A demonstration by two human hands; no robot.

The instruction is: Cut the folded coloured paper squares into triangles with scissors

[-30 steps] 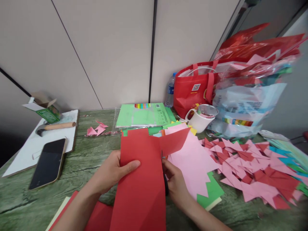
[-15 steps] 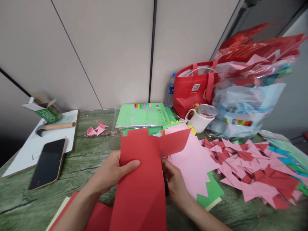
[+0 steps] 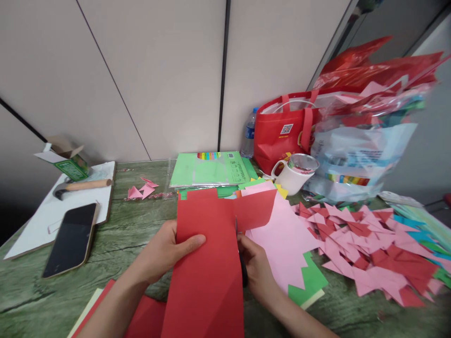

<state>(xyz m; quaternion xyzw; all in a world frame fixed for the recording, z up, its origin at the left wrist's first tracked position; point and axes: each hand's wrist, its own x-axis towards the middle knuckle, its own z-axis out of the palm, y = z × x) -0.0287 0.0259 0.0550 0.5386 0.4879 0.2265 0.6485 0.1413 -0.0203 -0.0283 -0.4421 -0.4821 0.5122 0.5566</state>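
My left hand pinches the left edge of a red paper sheet, thumb on top, holding it up over the green table. Black-handled scissors are gripped in my right hand at the sheet's right edge. Their blade tip pokes up into the paper where a red flap hangs off to the right. A pink sheet with zigzag cut edges lies under my right hand, over a green sheet.
A pile of pink and red paper triangles covers the right side. A white mug, red bag, plastic bags and water bottle stand behind. Green paper pack, phone, hammer on a white board lie left.
The red flap at the cut has dropped slightly and swung a little left. Both hands stay where they were.
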